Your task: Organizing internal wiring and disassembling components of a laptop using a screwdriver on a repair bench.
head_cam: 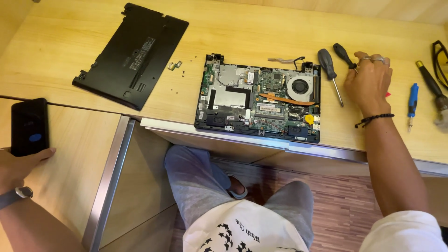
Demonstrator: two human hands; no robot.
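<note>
Head view looked down on a light wooden bench (70,42) with the person's knees below its edge. Right hand (368,81) rested on the bench, fingers curled, its grip closed lightly on the handle end of a small black screwdriver (344,55) whose shaft ran under the fingers. Just left of that grip lay a larger black-handled screwdriver (329,70), its tip pointing toward the person. Further left of it sat an opened laptop (259,100), base cover off, showing the green circuit board, a round fan (299,87) and a yellow coin cell (309,119). Right of the right grip lay a blue screwdriver (412,103), and beyond that a dark tool with a brass collar (431,84); a pair of glasses (439,58) lay at the far right edge.

Left hand (18,165) lay on the lower bench section, well apart from the laptop, fingers loosely spread and holding nothing, fingertips touching the near end of a black phone (30,125) lying flat. Above and to the right of that grip, the removed black base cover (133,53) lay upside down, with a small loose part (175,66) and a few tiny screws between it and the laptop.
</note>
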